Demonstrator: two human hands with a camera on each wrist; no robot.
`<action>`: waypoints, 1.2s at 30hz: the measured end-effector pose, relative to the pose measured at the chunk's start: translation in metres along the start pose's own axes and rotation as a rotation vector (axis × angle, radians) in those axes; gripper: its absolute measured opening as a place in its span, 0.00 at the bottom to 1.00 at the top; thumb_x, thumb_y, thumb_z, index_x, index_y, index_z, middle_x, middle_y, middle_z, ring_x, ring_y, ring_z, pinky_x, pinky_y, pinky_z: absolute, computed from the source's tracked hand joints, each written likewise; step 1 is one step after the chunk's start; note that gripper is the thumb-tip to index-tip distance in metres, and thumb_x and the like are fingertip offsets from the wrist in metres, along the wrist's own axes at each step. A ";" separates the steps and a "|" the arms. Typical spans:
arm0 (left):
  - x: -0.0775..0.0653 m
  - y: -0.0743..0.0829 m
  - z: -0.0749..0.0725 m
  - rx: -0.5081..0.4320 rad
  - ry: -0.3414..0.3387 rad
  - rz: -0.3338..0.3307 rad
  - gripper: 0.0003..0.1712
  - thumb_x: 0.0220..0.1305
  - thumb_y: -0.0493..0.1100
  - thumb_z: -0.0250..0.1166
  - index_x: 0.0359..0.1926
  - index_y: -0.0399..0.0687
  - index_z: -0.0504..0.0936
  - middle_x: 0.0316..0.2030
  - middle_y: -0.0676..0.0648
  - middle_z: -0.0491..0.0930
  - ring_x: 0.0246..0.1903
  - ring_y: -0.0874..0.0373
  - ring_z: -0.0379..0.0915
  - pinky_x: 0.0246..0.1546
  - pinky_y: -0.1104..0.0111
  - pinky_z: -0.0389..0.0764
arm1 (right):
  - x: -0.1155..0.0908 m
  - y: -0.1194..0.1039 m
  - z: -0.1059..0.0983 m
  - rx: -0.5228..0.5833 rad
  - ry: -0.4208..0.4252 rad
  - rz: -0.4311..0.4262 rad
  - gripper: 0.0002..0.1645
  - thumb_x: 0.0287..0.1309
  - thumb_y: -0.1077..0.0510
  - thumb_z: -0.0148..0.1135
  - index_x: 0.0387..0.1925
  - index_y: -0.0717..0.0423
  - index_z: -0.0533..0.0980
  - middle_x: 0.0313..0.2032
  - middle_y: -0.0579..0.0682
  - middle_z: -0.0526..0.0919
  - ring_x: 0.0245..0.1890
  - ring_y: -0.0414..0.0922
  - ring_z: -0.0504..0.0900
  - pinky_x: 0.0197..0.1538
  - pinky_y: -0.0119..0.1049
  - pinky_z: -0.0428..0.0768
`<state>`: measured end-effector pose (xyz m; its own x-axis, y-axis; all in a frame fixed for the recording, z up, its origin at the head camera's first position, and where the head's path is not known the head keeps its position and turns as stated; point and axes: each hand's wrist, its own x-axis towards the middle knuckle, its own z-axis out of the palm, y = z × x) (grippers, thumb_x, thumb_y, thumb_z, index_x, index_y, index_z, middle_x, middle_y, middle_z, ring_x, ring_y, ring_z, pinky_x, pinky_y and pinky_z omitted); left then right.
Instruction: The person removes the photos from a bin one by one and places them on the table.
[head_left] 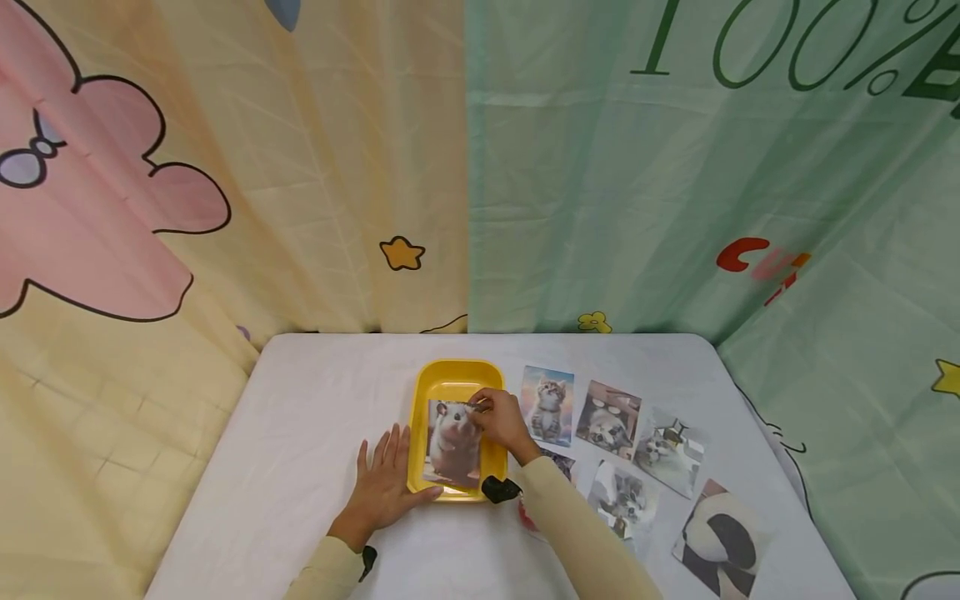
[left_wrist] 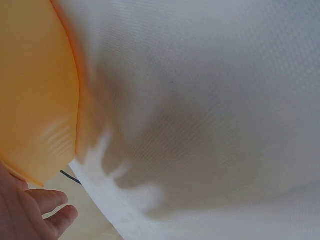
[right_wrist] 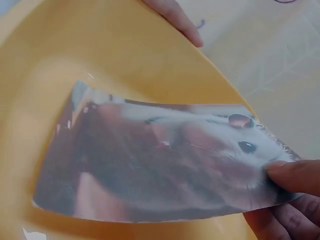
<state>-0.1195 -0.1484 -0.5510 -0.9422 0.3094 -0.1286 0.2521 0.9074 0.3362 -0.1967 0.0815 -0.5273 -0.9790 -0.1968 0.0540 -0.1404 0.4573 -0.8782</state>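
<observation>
A yellow tray (head_left: 457, 367) stands on the white-covered table. Over it is a glossy hamster picture card (head_left: 452, 446), its top edge pinched between the thumb and fingers of my right hand (head_left: 501, 419). In the right wrist view the hamster card (right_wrist: 175, 160) bends slightly, with the thumb on its printed face. My left hand (head_left: 386, 486) lies spread at the tray's left side, its thumb along the near left corner. In the left wrist view, fingers of the left hand (left_wrist: 37, 212) show beside the tray wall (left_wrist: 37, 90).
Right of the tray lie several animal picture cards, among them a kitten card (head_left: 548, 406), a cat card (head_left: 609, 419) and a black-and-white animal card (head_left: 722, 537). My right forearm partly covers others. Patterned curtains (head_left: 525, 208) surround the table (head_left: 300, 433).
</observation>
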 end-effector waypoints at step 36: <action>0.002 -0.001 0.000 -0.018 -0.002 0.004 0.68 0.52 0.79 0.53 0.74 0.34 0.41 0.74 0.32 0.43 0.72 0.36 0.40 0.66 0.41 0.29 | -0.009 0.036 -0.092 0.524 0.252 0.224 0.18 0.60 0.67 0.62 0.52 0.69 0.75 0.35 0.53 0.82 0.30 0.39 0.82 0.37 0.32 0.82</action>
<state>-0.1213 -0.1484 -0.5519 -0.9407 0.3136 -0.1294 0.2519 0.9010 0.3531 -0.2064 0.1794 -0.5157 -0.9901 0.0942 -0.1041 0.1012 -0.0349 -0.9943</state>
